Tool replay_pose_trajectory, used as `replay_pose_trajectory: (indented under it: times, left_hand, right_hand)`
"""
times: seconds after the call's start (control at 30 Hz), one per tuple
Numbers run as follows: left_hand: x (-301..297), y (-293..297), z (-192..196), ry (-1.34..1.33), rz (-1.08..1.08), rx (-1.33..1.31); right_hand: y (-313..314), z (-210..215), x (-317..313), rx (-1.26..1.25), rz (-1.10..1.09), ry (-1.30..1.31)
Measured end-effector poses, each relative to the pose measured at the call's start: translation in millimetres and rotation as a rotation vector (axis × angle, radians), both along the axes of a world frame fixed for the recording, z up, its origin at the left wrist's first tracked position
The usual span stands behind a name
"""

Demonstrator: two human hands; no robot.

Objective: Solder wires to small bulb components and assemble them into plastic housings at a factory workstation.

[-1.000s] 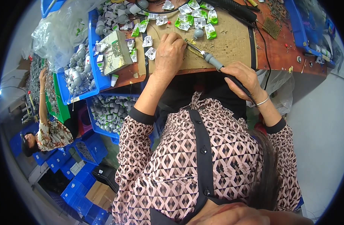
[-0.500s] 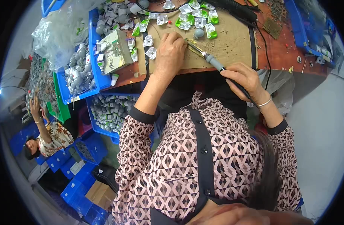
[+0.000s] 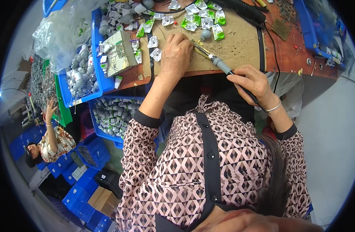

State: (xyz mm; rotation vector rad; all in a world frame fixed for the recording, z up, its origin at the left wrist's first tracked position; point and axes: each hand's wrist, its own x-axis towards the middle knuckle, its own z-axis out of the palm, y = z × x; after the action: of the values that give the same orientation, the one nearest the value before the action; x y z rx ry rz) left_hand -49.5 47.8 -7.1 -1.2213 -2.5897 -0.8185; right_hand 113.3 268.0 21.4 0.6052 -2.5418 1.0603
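In my right hand (image 3: pixel 255 86) is a soldering iron (image 3: pixel 223 65), gripped by its black handle like a pen. Its tip points up and left, close to the fingertips of my left hand (image 3: pixel 175 56). Those left fingers are curled together over the cardboard mat (image 3: pixel 231 48), and what they pinch is hidden behind them. A grey rounded part (image 3: pixel 205 34) lies just beyond the iron's tip. Farther back on the mat are several clear-and-green plastic shells (image 3: pixel 219 18). Two white plates with holes (image 3: pixel 156 54) rest left of my left hand.
At left, a blue bin (image 3: pixel 95 58) holds grey and white parts, with a pale block (image 3: pixel 121 54) beside it. Below the table edge, another blue bin (image 3: pixel 117 116) is full of grey-green parts. A black cord (image 3: pixel 277 58) hangs at right. Another person (image 3: pixel 55 141) works far left.
The soldering iron and my right hand have shifted very slightly; my left hand stays nearly in place. At far left, the other person's raised arm has moved to the right.
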Motion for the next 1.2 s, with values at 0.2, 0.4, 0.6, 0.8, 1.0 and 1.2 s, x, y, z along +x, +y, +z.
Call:
replay_pose_trajectory:
  times: [0.2, 0.4, 0.6, 0.8, 1.0, 1.2]
  left_hand:
    - [0.5, -0.1, -0.3, -0.004, 0.01, -0.005]
    - [0.7, 0.4, 0.2, -0.003, 0.006, -0.007]
    - [-0.2, 1.3, -1.1, 0.015, 0.002, 0.001]
    - [2.2, 0.4, -0.5, 0.017, 0.003, 0.0]
    - [1.4, -0.6, -2.5, 0.007, -0.006, -0.003]
    - [0.1, 1.7, -1.6, 0.006, -0.007, 0.001]
  right_hand:
    - [-0.3, 1.0, 0.6, -0.002, -0.01, 0.014]
    - [0.9, 1.7, 0.8, 0.012, 0.001, 0.005]
    - [1.6, 1.6, 0.5, -0.001, 0.001, 0.014]
    - [1.8, 1.8, 3.1, 0.007, -0.012, 0.019]
    - [-1.1, 0.2, 1.1, -0.001, -0.003, 0.005]
    - [4.1, 1.2, 2.1, 0.009, 0.008, 0.018]
